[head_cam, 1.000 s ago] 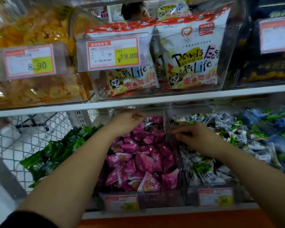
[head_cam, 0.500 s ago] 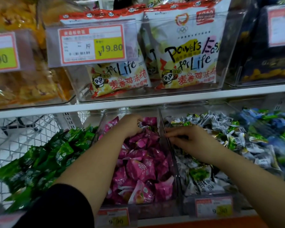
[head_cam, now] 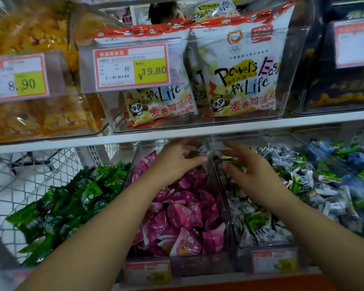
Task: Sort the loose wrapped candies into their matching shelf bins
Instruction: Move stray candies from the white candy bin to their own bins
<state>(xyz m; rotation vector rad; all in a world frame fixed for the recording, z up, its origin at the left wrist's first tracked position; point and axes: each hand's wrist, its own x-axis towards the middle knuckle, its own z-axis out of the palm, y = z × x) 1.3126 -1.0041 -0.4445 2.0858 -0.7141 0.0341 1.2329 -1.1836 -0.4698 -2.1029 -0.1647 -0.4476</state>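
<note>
Three lots of wrapped candies lie on the lower shelf: green candies (head_cam: 72,198) at the left, pink candies (head_cam: 185,213) in the clear middle bin (head_cam: 223,206), and white-and-green candies (head_cam: 298,177) in the bin to its right. My left hand (head_cam: 174,162) reaches to the back of the pink bin, fingertips against the divider beside a grey-white wrapper (head_cam: 201,150). It is too blurred to tell whether it holds the wrapper. My right hand (head_cam: 252,169) hovers over the white-and-green candies just across the divider, fingers spread. A thin green-gold wrapper edge (head_cam: 229,158) shows between its thumb and forefinger.
The upper shelf edge (head_cam: 198,133) hangs just above both hands. It carries snack bags (head_cam: 240,76) and price tags (head_cam: 130,66). Blue-and-green candies (head_cam: 349,164) lie at the far right. A white wire basket (head_cam: 19,181) stands behind the green candies.
Both hands have moved further back and closer together at the divider. My right hand's fingers have spread out from a curled pose. The camera has shifted slightly.
</note>
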